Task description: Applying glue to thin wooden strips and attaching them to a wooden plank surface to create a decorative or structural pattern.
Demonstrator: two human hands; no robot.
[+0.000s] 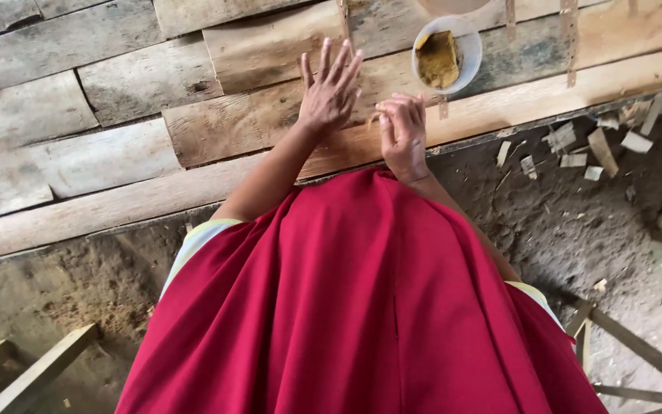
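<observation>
Rough wooden planks (116,84) made the tabletop, where the left hand (329,93) lay flat with fingers spread, grasping nothing. The right hand (402,130) pinched a small sliver (375,116) just beside it; a steady, light pinch suited this. A white cup (447,54) stood near.

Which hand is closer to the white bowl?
The right hand. It sits just below-left of the white bowl, fingers pinched; the left hand, fingers spread open, lies farther to the bowl's left.

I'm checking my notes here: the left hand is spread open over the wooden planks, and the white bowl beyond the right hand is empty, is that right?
Not quite: the head view shows the white bowl holds a yellowish-brown block. The left hand is indeed spread over the wooden planks, with the bowl beyond the right hand.
</observation>
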